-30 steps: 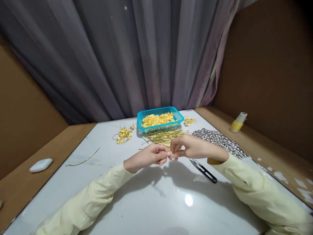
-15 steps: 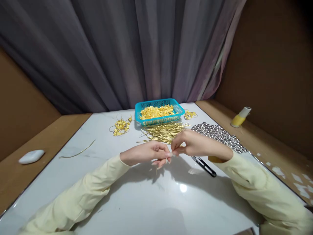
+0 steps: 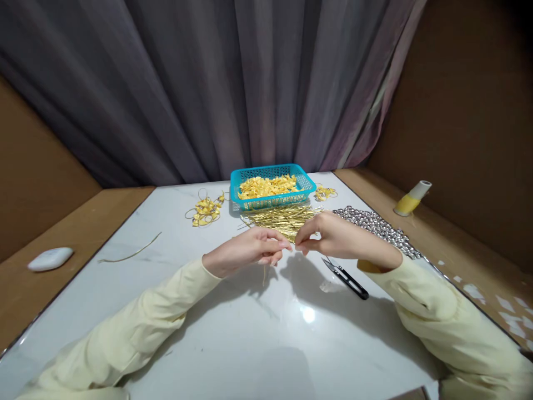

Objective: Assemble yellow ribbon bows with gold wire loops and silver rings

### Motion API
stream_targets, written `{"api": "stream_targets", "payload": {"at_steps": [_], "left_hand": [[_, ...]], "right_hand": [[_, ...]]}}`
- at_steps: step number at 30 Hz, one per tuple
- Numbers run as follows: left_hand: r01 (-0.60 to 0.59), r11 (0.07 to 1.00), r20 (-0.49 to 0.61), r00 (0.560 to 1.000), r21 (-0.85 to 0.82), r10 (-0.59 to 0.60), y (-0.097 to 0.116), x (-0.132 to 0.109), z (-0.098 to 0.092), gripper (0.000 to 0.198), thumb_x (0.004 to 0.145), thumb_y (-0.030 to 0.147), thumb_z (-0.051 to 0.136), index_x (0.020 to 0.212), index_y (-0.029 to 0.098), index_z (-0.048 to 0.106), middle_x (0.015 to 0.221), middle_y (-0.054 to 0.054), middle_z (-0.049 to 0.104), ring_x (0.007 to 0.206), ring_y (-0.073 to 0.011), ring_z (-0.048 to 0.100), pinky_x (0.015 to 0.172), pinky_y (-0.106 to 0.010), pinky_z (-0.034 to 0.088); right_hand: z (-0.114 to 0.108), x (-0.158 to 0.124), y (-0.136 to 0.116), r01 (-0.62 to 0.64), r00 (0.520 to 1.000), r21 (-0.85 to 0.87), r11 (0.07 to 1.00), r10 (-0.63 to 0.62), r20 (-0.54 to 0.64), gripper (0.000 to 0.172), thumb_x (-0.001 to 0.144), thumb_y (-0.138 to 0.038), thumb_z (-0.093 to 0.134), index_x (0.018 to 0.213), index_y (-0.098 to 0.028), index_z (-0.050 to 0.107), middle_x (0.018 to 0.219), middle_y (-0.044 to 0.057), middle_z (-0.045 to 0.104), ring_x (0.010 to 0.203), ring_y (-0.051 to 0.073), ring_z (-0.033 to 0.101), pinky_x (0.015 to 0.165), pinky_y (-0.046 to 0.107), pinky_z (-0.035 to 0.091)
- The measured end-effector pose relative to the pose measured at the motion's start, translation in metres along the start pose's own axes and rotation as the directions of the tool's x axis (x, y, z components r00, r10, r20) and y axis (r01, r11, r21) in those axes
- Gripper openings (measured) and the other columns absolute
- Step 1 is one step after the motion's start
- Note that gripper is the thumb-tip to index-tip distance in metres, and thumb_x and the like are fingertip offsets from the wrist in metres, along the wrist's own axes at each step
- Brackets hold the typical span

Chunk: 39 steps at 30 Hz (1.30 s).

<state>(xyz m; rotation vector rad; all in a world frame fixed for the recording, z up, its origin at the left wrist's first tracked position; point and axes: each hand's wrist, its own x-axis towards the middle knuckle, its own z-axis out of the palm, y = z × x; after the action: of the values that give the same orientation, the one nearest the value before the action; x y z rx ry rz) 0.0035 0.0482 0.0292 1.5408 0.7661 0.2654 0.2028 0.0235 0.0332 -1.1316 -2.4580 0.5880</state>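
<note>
"White, rounded object on the brown left ledge. Next?"

"One loose gold cord on the surface, then yellow ribbon pieces with thin loops, farther back."

"And the left hand?"

"Pinched at the fingertips, a thin strand dangling below its fingers. Beyond stands a blue basket of yellow ribbon scraps, with a heap of gold ties nearer."

"Does the right hand match?"

"Just beside the left, thumb and forefinger drawn together; I can't tell what they grip, if anything."

"Then?"

"Black-handled thread snips on the near side, silver beads farther back, and a yellow thread spool on the right ledge."
</note>
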Motion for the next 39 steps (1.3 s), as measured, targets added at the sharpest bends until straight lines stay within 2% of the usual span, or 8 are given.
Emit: {"api": "stream_targets", "payload": {"at_steps": [5, 10, 14, 17, 23, 28, 33, 39], "left_hand": [[-0.049, 0.996, -0.100, 0.994, -0.076, 0.041, -0.001, 0.001, 0.003, 0.020, 0.080, 0.027, 0.052, 0.066, 0.014, 0.057, 0.050, 0.006, 0.042, 0.047, -0.0065, 0.031, 0.054, -0.021, 0.030], [-0.112, 0.984, -0.225, 0.971, -0.141, 0.078, -0.007, 0.000, 0.006, 0.024, 0.079, 0.031, 0.056, 0.062, 0.014, 0.057, 0.041, 0.009, 0.032, 0.043, -0.0060, 0.023, 0.059, -0.023, 0.034], [-0.188, 0.975, -0.344, 0.929, -0.121, 0.136, -0.007, -0.001, 0.009, 0.032, 0.078, 0.031, 0.058, 0.052, 0.015, 0.050, 0.038, 0.008, 0.033, 0.042, -0.0058, 0.026, 0.056, -0.022, 0.034], [-0.209, 0.976, -0.419, 0.893, -0.066, 0.163, -0.006, -0.001, 0.012, 0.028, 0.077, 0.030, 0.059, 0.055, 0.014, 0.056, 0.038, 0.007, 0.039, 0.039, -0.0046, 0.027, 0.049, -0.021, 0.031], [-0.175, 0.984, -0.503, 0.847, 0.038, 0.170, -0.002, -0.004, 0.017, 0.021, 0.076, 0.033, 0.060, 0.069, 0.014, 0.065, 0.037, 0.006, 0.046, 0.034, -0.0036, 0.027, 0.038, -0.019, 0.021], [-0.129, 0.987, -0.492, 0.856, 0.097, 0.161, 0.001, -0.008, 0.019, 0.024, 0.077, 0.035, 0.058, 0.068, 0.014, 0.066, 0.036, 0.005, 0.047, 0.032, -0.0041, 0.029, 0.037, -0.019, 0.024], [-0.135, 0.985, -0.400, 0.901, 0.112, 0.169, -0.002, -0.008, 0.017, 0.032, 0.081, 0.033, 0.052, 0.057, 0.013, 0.060, 0.038, 0.004, 0.049, 0.032, -0.0039, 0.032, 0.038, -0.019, 0.027], [-0.122, 0.988, -0.318, 0.937, 0.094, 0.146, -0.003, -0.006, 0.014, 0.022, 0.081, 0.032, 0.053, 0.077, 0.014, 0.066, 0.040, 0.005, 0.051, 0.033, -0.0041, 0.033, 0.040, -0.019, 0.027]], "right_hand": [[0.005, 0.001, -0.004, -0.007, 0.998, -0.055, 0.998, 0.004, -0.055, 0.025, 0.073, -0.004, 0.047, 0.075, -0.016, 0.069, 0.068, 0.002, 0.068, 0.060, 0.011, 0.056, 0.059, 0.022, 0.037], [0.012, 0.002, -0.008, -0.024, 0.985, -0.064, 0.998, 0.013, -0.170, 0.023, 0.071, -0.004, 0.049, 0.070, -0.015, 0.069, 0.065, 0.004, 0.067, 0.060, 0.012, 0.056, 0.059, 0.023, 0.035], [0.015, 0.004, -0.010, -0.092, 0.963, 0.004, 0.996, 0.090, -0.253, 0.022, 0.073, -0.007, 0.049, 0.064, -0.016, 0.067, 0.062, 0.002, 0.066, 0.057, 0.011, 0.055, 0.059, 0.023, 0.036], [0.016, 0.005, -0.011, -0.116, 0.949, 0.038, 0.993, 0.122, -0.292, 0.021, 0.074, -0.008, 0.050, 0.061, -0.015, 0.065, 0.059, 0.001, 0.064, 0.056, 0.011, 0.054, 0.059, 0.023, 0.036], [0.023, 0.006, -0.012, -0.069, 0.935, -0.232, 0.970, -0.018, -0.355, 0.022, 0.073, -0.001, 0.046, 0.064, -0.014, 0.061, 0.059, 0.001, 0.060, 0.055, 0.012, 0.047, 0.072, 0.028, 0.032], [0.027, 0.003, -0.017, -0.046, 0.943, -0.433, 0.900, -0.104, -0.317, 0.023, 0.081, -0.007, 0.040, 0.067, -0.015, 0.057, 0.060, 0.004, 0.056, 0.058, 0.014, 0.045, 0.075, 0.030, 0.030], [0.022, 0.003, -0.016, 0.035, 0.962, -0.461, 0.886, -0.155, -0.224, 0.020, 0.085, -0.010, 0.038, 0.069, -0.015, 0.050, 0.061, 0.002, 0.051, 0.058, 0.014, 0.042, 0.075, 0.029, 0.029], [0.018, 0.005, -0.009, 0.059, 0.962, -0.505, 0.861, -0.184, -0.202, 0.020, 0.083, -0.006, 0.034, 0.071, -0.016, 0.046, 0.062, 0.002, 0.047, 0.060, 0.014, 0.038, 0.074, 0.029, 0.027]]}}
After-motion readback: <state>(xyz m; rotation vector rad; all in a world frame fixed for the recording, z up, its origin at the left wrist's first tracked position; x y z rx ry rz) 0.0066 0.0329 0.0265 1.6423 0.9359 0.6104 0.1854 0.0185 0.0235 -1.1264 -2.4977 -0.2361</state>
